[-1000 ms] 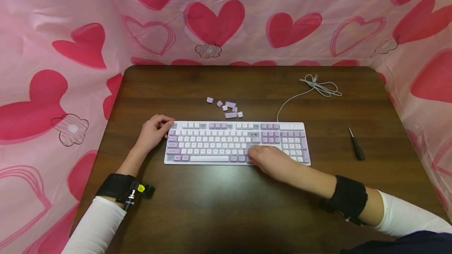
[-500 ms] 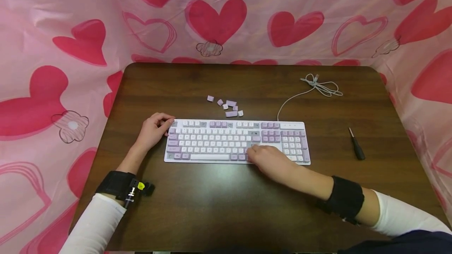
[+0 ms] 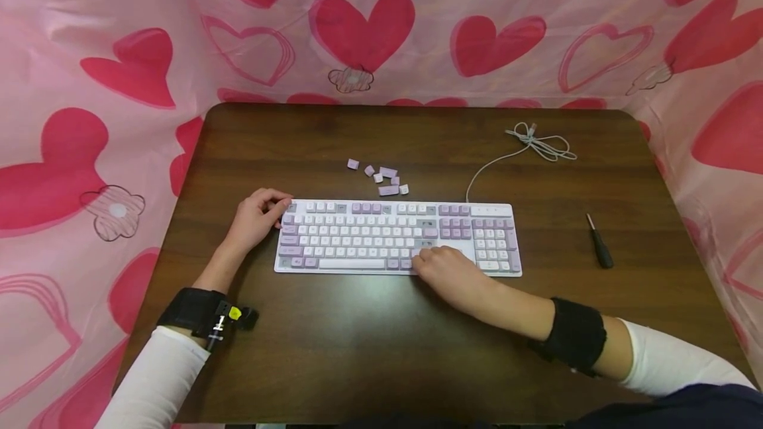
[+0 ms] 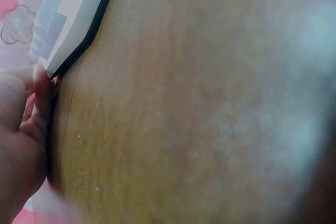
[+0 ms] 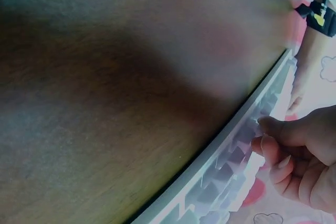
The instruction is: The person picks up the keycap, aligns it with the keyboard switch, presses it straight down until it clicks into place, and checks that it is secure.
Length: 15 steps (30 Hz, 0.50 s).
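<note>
Between the side edges of the table (image 3: 334, 349) lies the keyboard (image 3: 363, 241), partly hidden under the right hand (image 3: 451, 273), whose curled fingers' grip I can't make out; the left hand (image 3: 253, 221) pinches its far-left corner.

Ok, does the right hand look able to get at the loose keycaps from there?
Probably yes: the loose keycaps lie just past the keyboard's far edge, and only that low keyboard seems to lie between; the right hand would have to leave its keys first.
</note>
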Motion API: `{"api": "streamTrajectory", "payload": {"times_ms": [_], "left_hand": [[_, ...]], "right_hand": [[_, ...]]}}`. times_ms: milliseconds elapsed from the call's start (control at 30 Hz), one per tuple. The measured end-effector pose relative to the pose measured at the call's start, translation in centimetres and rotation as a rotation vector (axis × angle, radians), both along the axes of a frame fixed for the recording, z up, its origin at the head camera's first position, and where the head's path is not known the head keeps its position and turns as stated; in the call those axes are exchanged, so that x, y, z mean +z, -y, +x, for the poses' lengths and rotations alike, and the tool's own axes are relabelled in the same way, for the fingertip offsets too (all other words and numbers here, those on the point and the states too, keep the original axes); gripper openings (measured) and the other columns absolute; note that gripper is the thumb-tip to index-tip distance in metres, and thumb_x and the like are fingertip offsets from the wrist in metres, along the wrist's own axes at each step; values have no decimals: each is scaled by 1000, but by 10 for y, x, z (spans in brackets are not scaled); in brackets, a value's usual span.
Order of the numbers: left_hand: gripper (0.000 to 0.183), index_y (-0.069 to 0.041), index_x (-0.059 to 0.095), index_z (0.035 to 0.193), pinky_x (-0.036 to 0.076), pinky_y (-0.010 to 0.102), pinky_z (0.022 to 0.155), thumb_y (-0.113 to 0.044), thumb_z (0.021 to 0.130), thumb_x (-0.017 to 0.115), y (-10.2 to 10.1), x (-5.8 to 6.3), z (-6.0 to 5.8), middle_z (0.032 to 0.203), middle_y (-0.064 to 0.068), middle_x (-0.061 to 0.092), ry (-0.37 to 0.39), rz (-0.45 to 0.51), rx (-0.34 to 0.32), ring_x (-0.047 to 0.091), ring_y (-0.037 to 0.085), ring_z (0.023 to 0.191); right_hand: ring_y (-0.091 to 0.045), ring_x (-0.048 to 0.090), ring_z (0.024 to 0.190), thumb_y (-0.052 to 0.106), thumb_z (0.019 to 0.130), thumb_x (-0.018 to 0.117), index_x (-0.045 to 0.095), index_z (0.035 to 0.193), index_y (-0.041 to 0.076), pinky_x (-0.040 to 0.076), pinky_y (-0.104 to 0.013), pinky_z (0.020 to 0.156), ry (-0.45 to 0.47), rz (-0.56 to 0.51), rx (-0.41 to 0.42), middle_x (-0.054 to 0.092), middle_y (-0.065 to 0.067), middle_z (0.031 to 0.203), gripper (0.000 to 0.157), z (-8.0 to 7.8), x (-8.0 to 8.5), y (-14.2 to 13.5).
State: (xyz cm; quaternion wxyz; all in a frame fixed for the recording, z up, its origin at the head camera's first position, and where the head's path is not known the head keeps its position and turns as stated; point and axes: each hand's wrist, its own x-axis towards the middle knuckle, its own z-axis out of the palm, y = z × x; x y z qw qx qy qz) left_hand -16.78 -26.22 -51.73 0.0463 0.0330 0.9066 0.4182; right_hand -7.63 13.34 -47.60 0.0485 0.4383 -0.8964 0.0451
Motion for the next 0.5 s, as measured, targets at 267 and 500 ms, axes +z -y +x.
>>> {"api": "streamTrajectory", "payload": {"times_ms": [267,500], "left_hand": [[28,-3,71,123,45,20,64,-24,105,64,0,0,-2,107,13,57,16,13,-2,59,18,73],[26,-2,72,122,46,20,63,-21,105,66,0,-5,-3,104,13,57,0,15,-8,59,17,71]], "right_hand": [[-23,64,66,-5,83,73,64,82,4,54,-37,60,7,24,4,63,-7,75,12,-3,-1,7],[-23,64,67,-5,84,73,65,86,4,54,-37,60,34,18,-9,64,-7,77,12,-3,-1,7]]}}
